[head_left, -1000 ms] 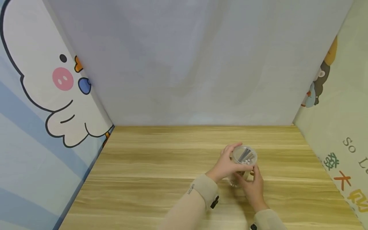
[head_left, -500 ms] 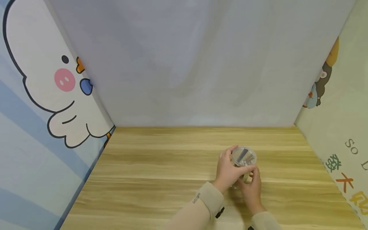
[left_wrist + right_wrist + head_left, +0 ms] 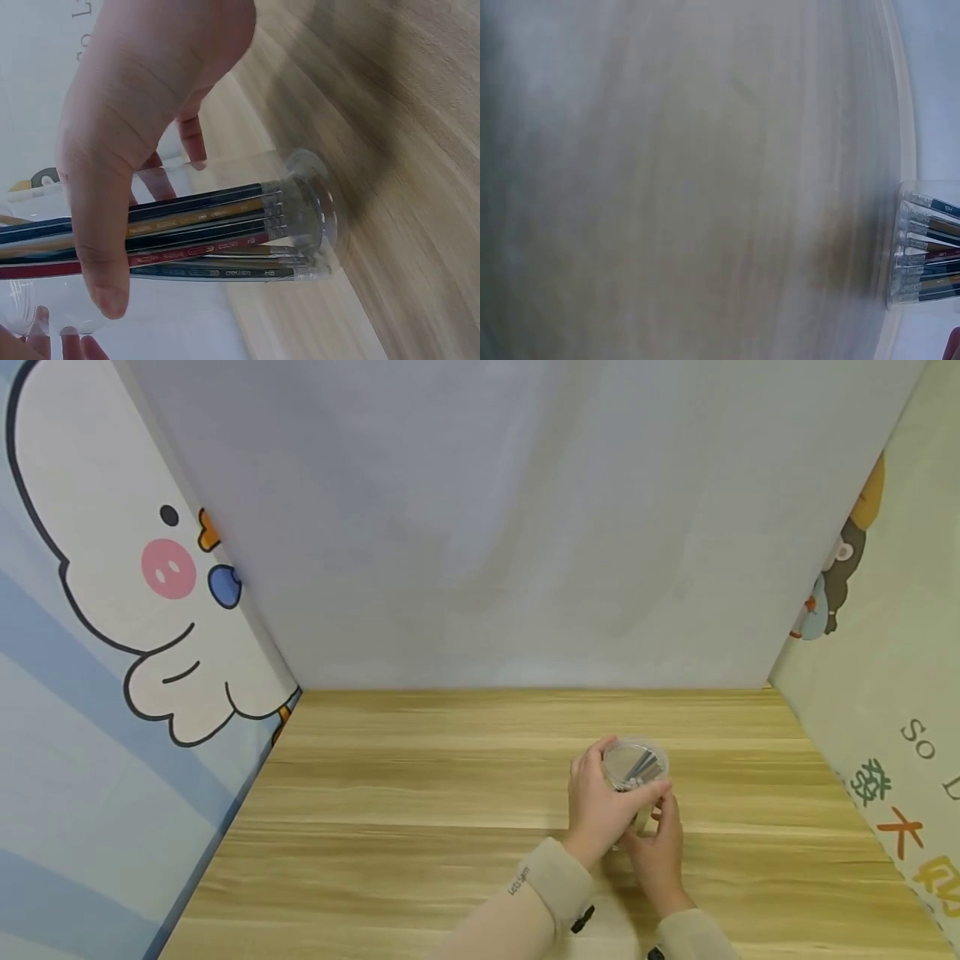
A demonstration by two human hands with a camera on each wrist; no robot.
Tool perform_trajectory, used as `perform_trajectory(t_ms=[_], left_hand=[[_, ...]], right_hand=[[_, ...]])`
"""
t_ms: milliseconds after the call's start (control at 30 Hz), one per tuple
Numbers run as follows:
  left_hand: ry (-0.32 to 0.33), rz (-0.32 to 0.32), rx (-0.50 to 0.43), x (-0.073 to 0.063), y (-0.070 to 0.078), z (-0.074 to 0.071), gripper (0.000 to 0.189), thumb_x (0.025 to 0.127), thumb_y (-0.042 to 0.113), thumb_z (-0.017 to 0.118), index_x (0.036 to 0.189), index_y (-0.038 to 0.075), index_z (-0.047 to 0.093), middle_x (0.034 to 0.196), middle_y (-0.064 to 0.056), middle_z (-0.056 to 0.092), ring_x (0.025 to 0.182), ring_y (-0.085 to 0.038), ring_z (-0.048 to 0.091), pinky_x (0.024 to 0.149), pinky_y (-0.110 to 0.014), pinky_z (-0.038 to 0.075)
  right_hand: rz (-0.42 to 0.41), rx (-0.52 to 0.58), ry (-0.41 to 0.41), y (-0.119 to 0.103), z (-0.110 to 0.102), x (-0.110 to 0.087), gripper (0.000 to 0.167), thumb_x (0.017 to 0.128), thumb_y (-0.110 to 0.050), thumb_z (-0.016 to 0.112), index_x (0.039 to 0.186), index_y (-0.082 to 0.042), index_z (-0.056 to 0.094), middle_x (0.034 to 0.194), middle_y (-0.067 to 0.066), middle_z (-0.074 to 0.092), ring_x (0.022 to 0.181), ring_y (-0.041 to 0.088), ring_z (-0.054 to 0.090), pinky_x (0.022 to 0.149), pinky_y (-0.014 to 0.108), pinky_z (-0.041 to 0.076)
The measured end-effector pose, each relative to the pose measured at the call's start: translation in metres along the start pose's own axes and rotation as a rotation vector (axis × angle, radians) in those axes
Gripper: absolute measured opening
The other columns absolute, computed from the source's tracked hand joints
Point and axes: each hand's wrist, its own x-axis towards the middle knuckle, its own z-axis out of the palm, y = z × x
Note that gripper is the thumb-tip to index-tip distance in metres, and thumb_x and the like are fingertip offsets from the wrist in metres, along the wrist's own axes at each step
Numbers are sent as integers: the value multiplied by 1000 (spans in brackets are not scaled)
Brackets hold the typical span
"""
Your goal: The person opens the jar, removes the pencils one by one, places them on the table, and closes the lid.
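A clear plastic jar with a round clear lid holds several pencils in dark, red and tan, their eraser ends toward the jar's base. My left hand grips the lid at the top, thumb across the near side and fingers round the far left. Lower down, my right hand holds the jar's body, with its thumb across the front in the left wrist view. Only the jar's lower end and a bit of finger show in the right wrist view.
The wood-grain table spreads around the hands. A grey backdrop stands at its far edge. Printed side panels rise on both sides, a white cartoon bird on the left and coloured characters on the right.
My left wrist has swung right and its thumb has moved right and away along the lid's near side. The right hand keeps its hold, and the jar stays almost in place.
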Motion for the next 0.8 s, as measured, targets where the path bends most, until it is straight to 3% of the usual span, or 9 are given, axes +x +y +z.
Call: perform_trajectory(t_ms=[133, 367, 667, 800], left_hand=[[-2, 6, -29, 1, 2, -2, 83, 72, 52, 84, 142, 29, 47, 138, 5, 50, 120, -17, 48, 95, -38, 45], [-9, 59, -18, 3, 4, -9, 84, 74, 50, 83, 144, 25, 45, 141, 7, 48, 124, -17, 43, 98, -41, 43], [36, 94, 15, 8, 10, -21, 89, 72, 44, 87, 147, 26, 42, 146, 3, 42, 132, -18, 39, 106, -50, 40], [50, 115, 14, 10, 11, -29, 91, 71, 40, 88, 148, 23, 41, 148, -1, 41, 134, -21, 38, 109, -51, 39]], right_hand=[[2, -1, -1, 1, 1, 1, 64, 70, 7, 72, 129, 8, 48, 112, 9, 54, 101, -11, 38, 87, 31, 35], [94, 5, -31, 0, -1, 2, 69, 70, 1, 78, 131, 7, 46, 114, 14, 55, 99, -5, 39, 88, 33, 32], [165, -17, -79, -6, -4, 2, 73, 75, -5, 80, 137, 3, 42, 123, 24, 54, 106, 23, 44, 87, 35, 35], [198, -22, -105, -7, -5, 2, 76, 77, -10, 81, 140, 0, 40, 127, 22, 53, 108, 26, 44, 86, 33, 36]])
